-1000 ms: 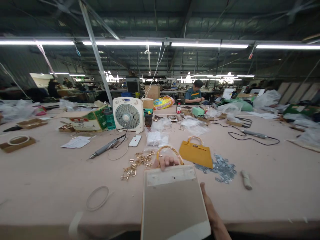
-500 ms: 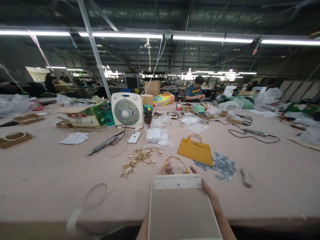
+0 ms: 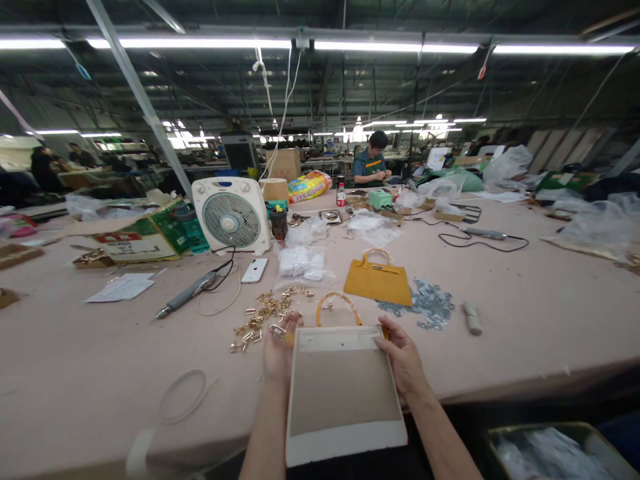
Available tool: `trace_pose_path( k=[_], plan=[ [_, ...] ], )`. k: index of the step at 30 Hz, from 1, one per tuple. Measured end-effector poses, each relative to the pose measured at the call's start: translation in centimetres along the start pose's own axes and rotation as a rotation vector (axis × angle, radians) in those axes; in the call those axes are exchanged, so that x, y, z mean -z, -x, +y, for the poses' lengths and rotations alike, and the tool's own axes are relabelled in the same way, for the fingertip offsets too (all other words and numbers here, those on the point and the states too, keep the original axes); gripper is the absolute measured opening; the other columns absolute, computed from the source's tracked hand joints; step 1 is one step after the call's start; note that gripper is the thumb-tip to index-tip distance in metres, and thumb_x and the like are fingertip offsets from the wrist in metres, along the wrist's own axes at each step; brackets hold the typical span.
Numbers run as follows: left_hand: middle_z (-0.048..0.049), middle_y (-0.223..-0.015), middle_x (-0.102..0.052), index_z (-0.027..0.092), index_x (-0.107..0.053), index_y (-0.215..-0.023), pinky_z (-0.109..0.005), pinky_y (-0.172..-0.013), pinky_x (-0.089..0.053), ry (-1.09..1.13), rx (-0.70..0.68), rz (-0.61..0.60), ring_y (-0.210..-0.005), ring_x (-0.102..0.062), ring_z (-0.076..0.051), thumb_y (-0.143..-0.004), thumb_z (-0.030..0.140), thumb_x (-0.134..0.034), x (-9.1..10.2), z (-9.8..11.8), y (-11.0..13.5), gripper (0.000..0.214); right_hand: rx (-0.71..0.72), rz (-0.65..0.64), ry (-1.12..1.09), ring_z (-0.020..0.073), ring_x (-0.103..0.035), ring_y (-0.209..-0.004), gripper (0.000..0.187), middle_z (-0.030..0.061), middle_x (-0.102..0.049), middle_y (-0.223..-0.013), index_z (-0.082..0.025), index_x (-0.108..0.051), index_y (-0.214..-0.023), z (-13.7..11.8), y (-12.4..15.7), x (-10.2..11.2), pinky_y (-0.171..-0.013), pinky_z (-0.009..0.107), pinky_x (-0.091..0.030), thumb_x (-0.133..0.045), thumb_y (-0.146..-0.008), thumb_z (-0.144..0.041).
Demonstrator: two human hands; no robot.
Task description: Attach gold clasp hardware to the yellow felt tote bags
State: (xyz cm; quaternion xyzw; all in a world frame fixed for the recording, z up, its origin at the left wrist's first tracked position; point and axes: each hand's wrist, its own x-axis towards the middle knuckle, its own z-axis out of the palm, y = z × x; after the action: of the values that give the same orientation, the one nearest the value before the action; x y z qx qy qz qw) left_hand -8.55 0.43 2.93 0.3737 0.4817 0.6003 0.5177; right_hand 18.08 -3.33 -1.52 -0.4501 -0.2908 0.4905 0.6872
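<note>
I hold a flat beige board with white edges (image 3: 343, 390) upright-tilted toward me at the near table edge. My left hand (image 3: 277, 350) grips its left side and my right hand (image 3: 404, 357) grips its right side, fingers wrapped round the top corners. An orange loop handle (image 3: 336, 305) sticks up behind the board's top; what it belongs to is hidden. A second yellow handbag (image 3: 377, 280) lies flat on the table just beyond. Small gold metal fittings (image 3: 265, 312) are scattered by my left hand.
A white fan (image 3: 229, 217), a phone (image 3: 254, 270), a grey corded tool (image 3: 186, 293), plastic packets (image 3: 301, 262), grey metal bits (image 3: 425, 305), a tape ring (image 3: 183, 395) and a green carton (image 3: 145, 235) lie on the pink table (image 3: 525, 313). A person (image 3: 371, 163) works at the far end.
The board has come down and toward me, and both my hands now show gripping its sides. My view has shifted right and down, revealing a bin at the lower right.
</note>
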Motion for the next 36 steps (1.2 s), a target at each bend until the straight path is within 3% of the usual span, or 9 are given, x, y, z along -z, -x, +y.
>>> trace_pose_path(
  k=[1, 3, 6, 8, 10, 13, 16, 18, 36],
  plan=[
    [-0.0118, -0.123, -0.070, 0.019, -0.066, -0.117, -0.043, -0.089, -0.062, 0.086, 0.012, 0.010, -0.106, -0.071, -0.025, -0.101, 0.071, -0.034, 0.6, 0.0, -0.2, 0.063, 0.006, 0.004, 0.008, 0.0251, -0.068, -0.101, 0.061, 0.0054, -0.076, -0.112, -0.025, -0.074, -0.119, 0.1, -0.1, 0.0, -0.088, 0.037, -0.057, -0.095, -0.062, -0.036],
    [-0.0114, -0.124, -0.070, 0.022, -0.065, -0.117, -0.039, -0.087, -0.063, 0.216, 0.059, 0.052, -0.103, -0.072, -0.023, -0.094, 0.073, -0.049, 1.6, -0.4, -0.2, 0.058, 0.019, 0.011, 0.037, 0.0245, -0.068, -0.098, 0.060, 0.0055, -0.075, -0.110, -0.023, -0.074, -0.118, 0.4, -0.2, 0.1, -0.088, 0.038, -0.056, -0.095, -0.063, -0.038],
    [-0.0101, -0.131, -0.067, 0.025, -0.058, -0.130, -0.040, -0.097, -0.059, 0.000, 0.010, 0.117, -0.109, -0.070, -0.023, -0.078, 0.047, -0.083, 2.2, -1.2, 0.4, 0.061, 0.129, 0.017, 0.154, 0.0256, -0.066, -0.105, 0.051, 0.0067, -0.074, -0.113, -0.022, -0.076, -0.112, 0.8, -0.5, 0.2, -0.098, 0.042, -0.053, -0.093, -0.066, -0.039],
    [-0.0116, -0.141, -0.061, 0.026, -0.053, -0.138, -0.051, -0.113, -0.048, -0.371, -0.196, 0.173, -0.128, -0.061, -0.030, -0.077, 0.035, -0.084, 2.0, -1.4, 1.2, 0.069, 0.233, 0.017, 0.265, 0.0275, -0.064, -0.114, 0.040, 0.0080, -0.073, -0.116, -0.022, -0.078, -0.104, 0.9, -0.5, 0.1, -0.107, 0.046, -0.047, -0.089, -0.071, -0.040],
    [-0.0122, -0.150, -0.054, 0.026, -0.057, -0.138, -0.059, -0.124, -0.032, -0.706, -0.465, 0.203, -0.147, -0.043, -0.035, -0.084, 0.031, -0.075, 1.6, -1.2, 2.1, 0.057, 0.303, 0.010, 0.350, 0.0292, -0.062, -0.119, 0.031, 0.0092, -0.073, -0.119, -0.023, -0.079, -0.099, 1.0, -0.5, -0.1, -0.113, 0.050, -0.042, -0.086, -0.075, -0.041],
    [-0.0079, -0.151, -0.056, 0.028, -0.070, -0.121, -0.057, -0.128, -0.028, -0.968, -0.721, 0.016, -0.154, -0.034, -0.032, -0.097, 0.026, -0.058, 0.6, -0.9, 3.2, 0.027, 0.322, -0.003, 0.404, 0.0303, -0.063, -0.119, 0.028, 0.0103, -0.073, -0.122, -0.024, -0.080, -0.098, 1.1, -0.5, -0.2, -0.115, 0.053, -0.040, -0.083, -0.077, -0.042],
    [-0.0054, -0.143, -0.065, 0.030, -0.071, -0.124, -0.055, -0.122, -0.039, -1.058, -0.714, -0.299, -0.147, -0.045, -0.031, -0.099, 0.029, -0.059, -0.3, -1.1, 3.6, 0.028, 0.312, -0.011, 0.438, 0.0309, -0.064, -0.120, 0.028, 0.0106, -0.073, -0.123, -0.024, -0.080, -0.099, 1.2, -0.7, -0.1, -0.115, 0.052, -0.040, -0.081, -0.077, -0.040],
    [-0.0047, -0.143, -0.067, 0.030, -0.068, -0.133, -0.058, -0.119, -0.040, -1.120, -0.668, -0.389, -0.141, -0.049, -0.034, -0.096, 0.036, -0.066, -0.8, -1.4, 3.5, 0.037, 0.311, -0.023, 0.479, 0.0312, -0.063, -0.120, 0.025, 0.0106, -0.073, -0.124, -0.024, -0.080, -0.100, 1.2, -0.9, -0.1, -0.114, 0.052, -0.040, -0.078, -0.079, -0.038],
    [-0.0033, -0.143, -0.068, 0.033, -0.069, -0.134, -0.055, -0.115, -0.041, -1.198, -0.627, -0.352, -0.133, -0.056, -0.034, -0.094, 0.045, -0.069, -1.2, -2.4, 1.9, 0.042, 0.429, -0.137, 0.940, 0.0310, -0.065, -0.109, 0.019, 0.0057, -0.078, -0.108, -0.029, -0.081, -0.094, 0.0, -1.6, -0.7, -0.107, 0.052, -0.040, -0.063, -0.089, -0.028]
  ],
)
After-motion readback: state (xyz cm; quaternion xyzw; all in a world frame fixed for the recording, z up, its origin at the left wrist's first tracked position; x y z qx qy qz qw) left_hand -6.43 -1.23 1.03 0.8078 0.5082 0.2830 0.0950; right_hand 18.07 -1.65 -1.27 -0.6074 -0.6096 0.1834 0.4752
